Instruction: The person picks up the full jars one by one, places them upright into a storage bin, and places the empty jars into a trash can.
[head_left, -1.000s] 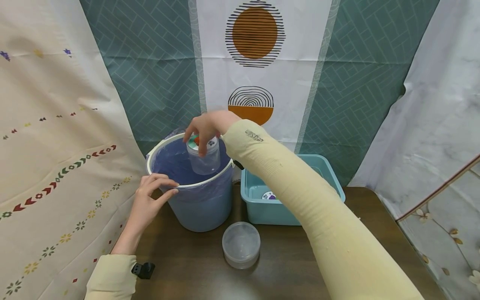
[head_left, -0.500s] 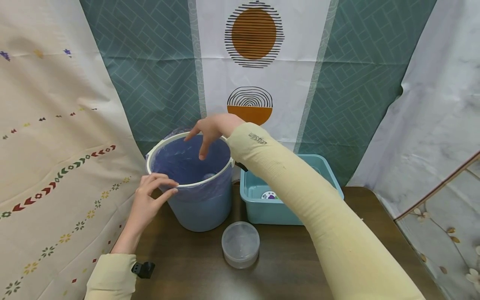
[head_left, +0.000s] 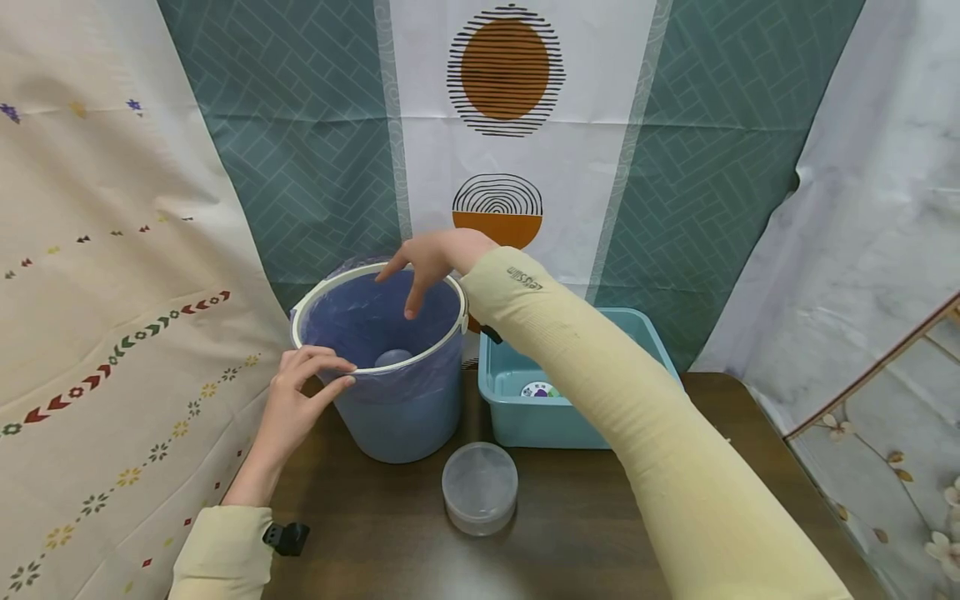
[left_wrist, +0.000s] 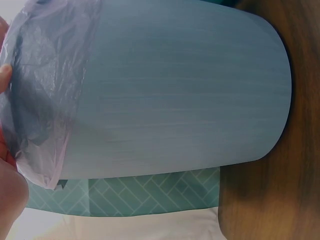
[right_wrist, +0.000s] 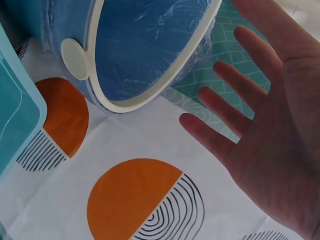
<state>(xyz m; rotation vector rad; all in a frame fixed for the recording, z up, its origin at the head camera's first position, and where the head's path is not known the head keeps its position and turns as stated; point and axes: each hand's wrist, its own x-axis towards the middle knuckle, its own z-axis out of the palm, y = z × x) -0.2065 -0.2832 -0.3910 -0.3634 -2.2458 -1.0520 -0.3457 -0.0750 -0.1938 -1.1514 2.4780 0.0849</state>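
A blue-grey trash bin (head_left: 397, 425) with a white rim stands at the table's left, lined with a thin translucent bag (left_wrist: 45, 95) folded over the outside. My left hand (head_left: 298, 398) pinches its near-left rim, thumb outside and fingers over the top. Above the bin's opening, my right hand (head_left: 429, 260) hangs with fingers spread and nothing in it; the right wrist view shows the palm and straight fingers. Low inside the bin, a pale round part of a clear plastic jar (head_left: 392, 357) shows past the near rim; the rest is hidden.
A round clear plastic container (head_left: 480, 487) sits on the dark wooden table (head_left: 375, 533) in front of the bin. Right of the bin is a turquoise tub (head_left: 551, 425), holding something with a white printed label (head_left: 538, 389); my right forearm crosses over it. Patterned cloths hang behind and beside.
My right hand has let go of the clear jar with the printed lid, which dropped into the bin. That hand then shifted slightly right, fingers spread. The left hand stays on the rim.
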